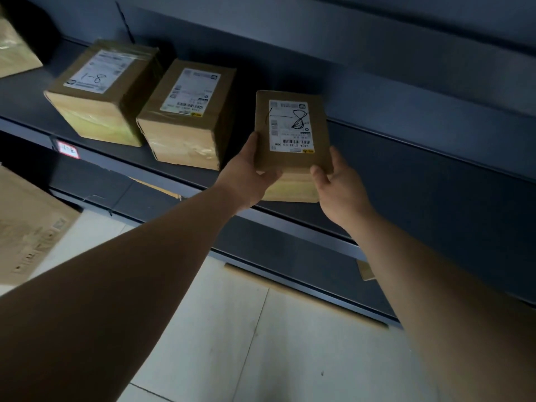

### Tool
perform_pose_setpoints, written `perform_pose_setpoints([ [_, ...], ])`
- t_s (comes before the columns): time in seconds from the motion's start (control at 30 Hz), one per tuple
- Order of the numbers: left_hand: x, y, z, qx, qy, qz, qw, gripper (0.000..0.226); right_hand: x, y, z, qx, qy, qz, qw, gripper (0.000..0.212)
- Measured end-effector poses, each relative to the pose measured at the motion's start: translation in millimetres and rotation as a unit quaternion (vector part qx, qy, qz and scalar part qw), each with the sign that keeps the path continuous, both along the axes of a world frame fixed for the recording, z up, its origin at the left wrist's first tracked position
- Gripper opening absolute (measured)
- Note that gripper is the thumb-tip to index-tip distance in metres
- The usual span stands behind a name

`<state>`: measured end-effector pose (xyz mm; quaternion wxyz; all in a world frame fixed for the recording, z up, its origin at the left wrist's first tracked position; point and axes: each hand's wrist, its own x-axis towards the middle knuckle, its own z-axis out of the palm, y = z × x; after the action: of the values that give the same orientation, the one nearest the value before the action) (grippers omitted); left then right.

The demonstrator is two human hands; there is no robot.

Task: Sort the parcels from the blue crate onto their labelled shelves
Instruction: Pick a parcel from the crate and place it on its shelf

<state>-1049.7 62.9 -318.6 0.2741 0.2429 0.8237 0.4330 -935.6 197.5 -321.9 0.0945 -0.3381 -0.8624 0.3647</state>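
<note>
Leftmost, a handwritten tag (67, 150) sits on the dark shelf (406, 146) edge, below two brown boxes (101, 91) standing side by side. Right of them, the left hand (252, 175) grips the parcel (291, 132) marked 1-8 at the shelf's front edge, and the right hand (336, 181) clasps its near right corner.

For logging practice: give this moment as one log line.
parcel marked 1-8 | left hand grips | right hand grips | at shelf edge
</note>
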Motion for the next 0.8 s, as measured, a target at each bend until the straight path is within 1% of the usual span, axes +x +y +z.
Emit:
perform_pose_setpoints([
  [0.07,0.1,-0.6,0.1,-0.012,0.033,0.003,0.999,0.082,-1.5,0.2,2.7,0.011,-0.004,-0.002,1.0,0.043],
  [0.13,2.4,-3.3,2.0,-0.039,0.099,0.0,0.994,0.074,0.9,-1.1,7.5,0.05,-0.019,0.0,0.999,0.045],
  [0.23,10.2,-10.3,13.9,-0.097,0.2,-0.006,0.975,0.049,14.4,-7.6,20.7,0.121,-0.032,0.013,0.992,0.044],
  [0.3,18.7,-16.2,25.3,-0.127,0.256,-0.021,0.958,0.043,29.3,-13.4,31.4,0.161,-0.035,0.016,0.986,0.041],
  [0.4,37.2,-25.4,46.2,-0.142,0.322,-0.068,0.934,0.039,56.8,-25.2,49.5,0.198,-0.037,0.008,0.98,0.043],
  [0.53,71.8,-39.3,83.6,-0.119,0.377,-0.149,0.906,0.04,99.5,-46.5,85.1,0.232,-0.054,0.006,0.971,0.043],
  [0.63,102.1,-47.3,118.4,-0.079,0.426,-0.214,0.876,0.033,137.1,-65.4,122.3,0.263,-0.06,-0.018,0.963,0.04],
  [0.73,140.4,-53.1,160.8,-0.049,0.448,-0.254,0.856,0.026,183.8,-87.1,166.3,0.286,-0.064,-0.052,0.955,0.037],
  [0.8,168.0,-55.9,187.4,-0.031,0.455,-0.284,0.843,0.03,217.8,-102.4,194.8,0.302,-0.068,-0.078,0.948,0.036],
])
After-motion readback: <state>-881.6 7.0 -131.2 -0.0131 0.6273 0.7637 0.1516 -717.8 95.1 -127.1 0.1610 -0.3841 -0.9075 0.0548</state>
